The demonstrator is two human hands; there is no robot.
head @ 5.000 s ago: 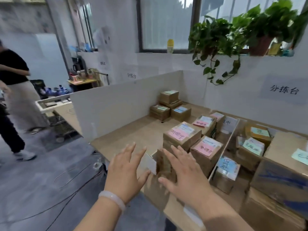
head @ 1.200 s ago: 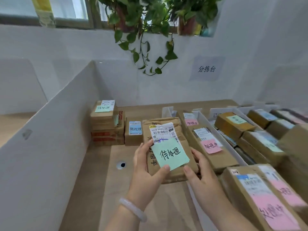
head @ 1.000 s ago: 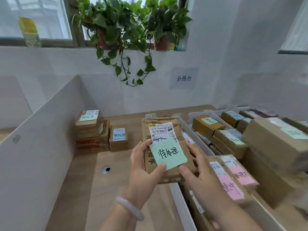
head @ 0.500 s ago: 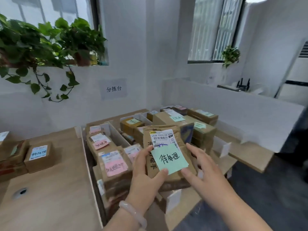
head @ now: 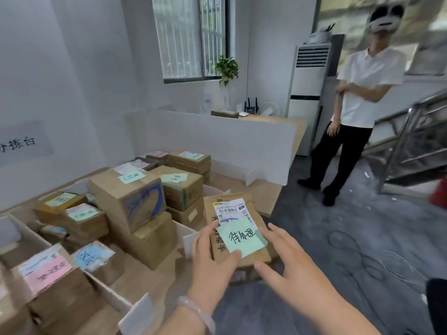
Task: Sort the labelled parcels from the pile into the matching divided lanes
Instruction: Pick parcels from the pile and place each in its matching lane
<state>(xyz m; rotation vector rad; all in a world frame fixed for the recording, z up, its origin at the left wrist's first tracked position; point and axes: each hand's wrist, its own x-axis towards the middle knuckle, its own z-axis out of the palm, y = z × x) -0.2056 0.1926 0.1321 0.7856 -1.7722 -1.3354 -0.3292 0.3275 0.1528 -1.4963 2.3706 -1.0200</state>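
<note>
The left hand (head: pixel 212 259) is gripping the brown parcel (head: pixel 256 255), thumb on its green note (head: pixel 242 238). The right hand (head: pixel 287 259), fingers straight, is touching its right edge. Labelled boxes (head: pixel 128 197) are sitting left of both hands.

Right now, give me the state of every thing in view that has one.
parcel, held up off the table
green note, stuck to the parcel's front
left hand, grips the parcel, thumb on the note
right hand, fingers straight, beside the parcel
blue-printed box, closed, stacked on another box
</note>
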